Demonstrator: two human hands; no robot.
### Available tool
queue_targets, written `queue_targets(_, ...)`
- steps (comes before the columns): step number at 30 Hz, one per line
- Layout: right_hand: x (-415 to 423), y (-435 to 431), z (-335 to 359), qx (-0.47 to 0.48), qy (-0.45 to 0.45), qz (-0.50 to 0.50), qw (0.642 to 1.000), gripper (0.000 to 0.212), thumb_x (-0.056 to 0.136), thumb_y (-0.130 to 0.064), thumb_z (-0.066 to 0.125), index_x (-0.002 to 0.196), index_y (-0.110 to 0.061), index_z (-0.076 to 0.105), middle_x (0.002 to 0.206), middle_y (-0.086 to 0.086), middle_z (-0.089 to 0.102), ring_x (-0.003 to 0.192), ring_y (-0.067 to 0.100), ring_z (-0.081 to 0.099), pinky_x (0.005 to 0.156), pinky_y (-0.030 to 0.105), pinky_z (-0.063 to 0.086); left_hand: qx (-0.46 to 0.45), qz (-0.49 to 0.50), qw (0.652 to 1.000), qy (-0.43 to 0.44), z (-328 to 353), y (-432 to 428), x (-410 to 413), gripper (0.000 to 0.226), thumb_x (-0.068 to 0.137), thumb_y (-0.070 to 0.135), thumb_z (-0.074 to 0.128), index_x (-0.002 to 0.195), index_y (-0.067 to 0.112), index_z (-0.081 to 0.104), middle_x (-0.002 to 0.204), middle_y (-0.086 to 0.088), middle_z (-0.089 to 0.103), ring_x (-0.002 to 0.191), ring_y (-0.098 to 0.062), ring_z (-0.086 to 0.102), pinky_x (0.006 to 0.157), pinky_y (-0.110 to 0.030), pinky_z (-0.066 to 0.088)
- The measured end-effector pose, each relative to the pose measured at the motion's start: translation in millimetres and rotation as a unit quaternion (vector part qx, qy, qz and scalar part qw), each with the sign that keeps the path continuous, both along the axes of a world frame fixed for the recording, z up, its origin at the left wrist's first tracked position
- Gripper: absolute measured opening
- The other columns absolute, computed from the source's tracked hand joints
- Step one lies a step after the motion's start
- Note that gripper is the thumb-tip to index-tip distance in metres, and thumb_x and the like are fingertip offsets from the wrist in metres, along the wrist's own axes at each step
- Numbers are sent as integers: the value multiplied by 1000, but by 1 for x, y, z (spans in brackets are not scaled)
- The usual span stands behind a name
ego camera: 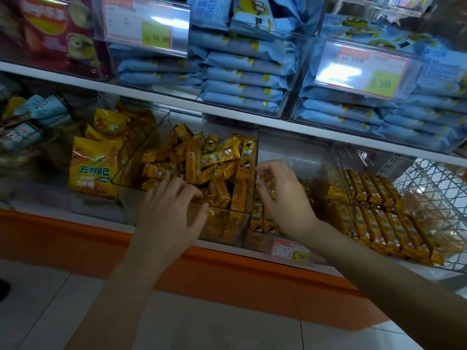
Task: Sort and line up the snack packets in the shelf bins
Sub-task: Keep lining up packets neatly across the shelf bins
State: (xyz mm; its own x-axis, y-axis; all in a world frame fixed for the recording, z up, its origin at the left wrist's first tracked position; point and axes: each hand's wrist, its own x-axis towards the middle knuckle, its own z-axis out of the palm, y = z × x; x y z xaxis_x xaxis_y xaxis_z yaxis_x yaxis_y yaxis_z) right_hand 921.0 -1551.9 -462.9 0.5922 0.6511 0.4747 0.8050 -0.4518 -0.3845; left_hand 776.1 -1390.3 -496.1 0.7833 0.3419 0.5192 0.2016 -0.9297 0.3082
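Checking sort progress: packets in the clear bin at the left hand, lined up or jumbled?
Jumbled. The yellow packets in the clear bin point every way, some on end, some flat.

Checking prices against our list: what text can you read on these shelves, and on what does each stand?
"15.90": top left tag.
"9.90": top right tag.
"12.90": bottom tag.
"五粮锅巴": big yellow bag.
"乐吧": small yellow packet.
Small print on the tags and the red bag: too blurred.
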Motion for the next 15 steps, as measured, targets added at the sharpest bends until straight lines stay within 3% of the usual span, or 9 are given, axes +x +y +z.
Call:
queue_targets(4,-14,54,6,-74,13,122,990,25,93,-14,54,118,-10,55,116,2,54,109,11,49,91,16,37,-8,12,1000,0,-6,20,-13,38,84,43,38,89,16,64,91,-1,55,89,-21,49,79,-31,29)
queue_targets(7,-9,103,-3,-175,165,138,961,35,95,-26,54,124,-9,53,124,7,56,115,20,54,95,30,45,-19,0,1000,-16,-9,29,-22,36,84,40,40,93,15,65,92,-1,53,90,-16,44,80,-31,32)
queue_targets(9,-5,128,-8,-219,231,148,936,40,94,-35,54,123,-9,57,120,6,59,111,20,55,87,27,44,-32,4,999,-30,-9,37,-28,36,84,38,40,95,14,66,92,-1,51,90,-16,44,80,-33,36)
queue_targets(12,-4,149,-8,-284,254,175,908,43,92,-41,54,113,-5,64,104,5,62,97,19,57,79,29,45,-50,13,998,-42,-9,47,-35,39,84,36,41,98,11,66,92,-4,51,90,-21,46,77,-39,43)
queue_targets(15,-5,159,-11,-354,256,174,883,40,93,-38,53,117,-7,64,117,8,63,103,20,59,90,32,49,-59,12,998,-35,-11,50,-36,37,84,36,41,97,11,66,94,-3,50,91,-22,48,78,-40,45)
